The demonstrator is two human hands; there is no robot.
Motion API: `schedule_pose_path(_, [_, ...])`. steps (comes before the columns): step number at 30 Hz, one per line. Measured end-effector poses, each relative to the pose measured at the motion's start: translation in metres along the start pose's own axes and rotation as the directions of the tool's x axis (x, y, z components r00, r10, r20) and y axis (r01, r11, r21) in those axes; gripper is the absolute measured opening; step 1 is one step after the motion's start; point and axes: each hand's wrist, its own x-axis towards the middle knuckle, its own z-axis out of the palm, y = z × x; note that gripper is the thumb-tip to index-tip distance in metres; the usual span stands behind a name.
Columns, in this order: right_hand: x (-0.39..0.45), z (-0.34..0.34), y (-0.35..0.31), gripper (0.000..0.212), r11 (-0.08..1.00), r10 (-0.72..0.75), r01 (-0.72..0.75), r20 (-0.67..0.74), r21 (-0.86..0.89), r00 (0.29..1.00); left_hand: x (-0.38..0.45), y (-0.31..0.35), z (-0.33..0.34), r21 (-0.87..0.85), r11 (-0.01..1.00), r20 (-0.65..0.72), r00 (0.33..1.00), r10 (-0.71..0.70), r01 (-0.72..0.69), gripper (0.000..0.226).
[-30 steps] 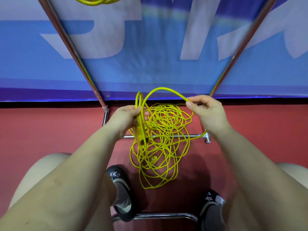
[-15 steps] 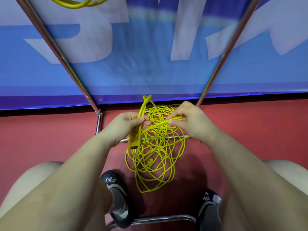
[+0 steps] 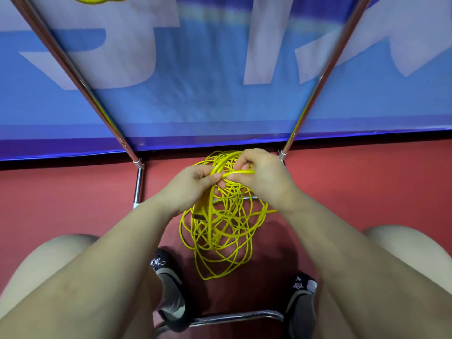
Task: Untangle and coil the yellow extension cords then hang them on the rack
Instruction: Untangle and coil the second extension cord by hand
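While both hands (image 3: 220,178) pinch one loop, best gripped near the plug (image 3: 199,211): light, limp, snag-prone yellow cord (image 3: 220,241).

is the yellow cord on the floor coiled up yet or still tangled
Still tangled. The yellow cord lies in loose crossing loops on the red floor, while the left hand and right hand pinch one strand above it.
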Motion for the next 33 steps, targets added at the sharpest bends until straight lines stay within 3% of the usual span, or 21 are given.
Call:
schedule_pose_path(3, [0.005, -0.006, 0.011, 0.021, 0.991, 0.136, -0.130, 0.177, -0.043, 0.975, 0.003, 0.003, -0.012, 0.007, 0.999, -0.148, 0.988, 0.037, -0.036, 0.030])
schedule_pose_path(5, [0.006, -0.009, 0.021, 0.025, 0.971, 0.227, -0.195, 0.261, -0.141, 0.938, 0.004, 0.006, -0.022, -0.079, 0.995, -0.250, 0.967, 0.041, -0.062, 0.030])
schedule_pose_path(6, [0.006, -0.011, 0.025, 0.026, 0.969, 0.245, -0.222, 0.276, -0.110, 0.930, 0.004, 0.006, -0.027, -0.149, 0.986, -0.298, 0.954, 0.028, -0.076, 0.029])
schedule_pose_path(10, [0.007, -0.024, 0.018, 0.011, 0.884, 0.163, -0.196, 0.113, 0.423, 0.980, 0.003, 0.004, -0.039, -0.286, 0.954, -0.376, 0.926, -0.023, -0.092, 0.026])
schedule_pose_path(12, [0.009, -0.031, 0.011, 0.016, 0.807, 0.158, -0.135, 0.010, 0.574, 0.987, 0.002, 0.001, -0.039, -0.247, 0.968, -0.346, 0.938, -0.037, -0.053, 0.026])
schedule_pose_path(14, [0.009, -0.036, 0.008, 0.017, 0.779, 0.168, -0.112, -0.033, 0.618, 0.985, 0.001, -0.001, -0.038, -0.205, 0.979, -0.321, 0.946, -0.051, -0.017, 0.026])
schedule_pose_path(19, [0.009, -0.040, 0.006, 0.009, 0.851, 0.116, -0.096, -0.006, 0.516, 0.993, 0.000, -0.002, -0.038, -0.157, 0.988, -0.327, 0.943, -0.057, 0.005, 0.023])
schedule_pose_path(24, [0.006, -0.026, 0.006, 0.019, 0.937, 0.052, -0.080, 0.092, 0.341, 0.994, 0.001, 0.001, -0.030, -0.139, 0.990, -0.240, 0.970, -0.024, -0.010, 0.023])
schedule_pose_path(33, [0.007, -0.011, 0.002, 0.022, 0.967, 0.040, -0.023, -0.062, 0.254, 0.997, 0.000, 0.007, -0.009, -0.001, 0.998, -0.100, 0.993, 0.067, -0.067, 0.018])
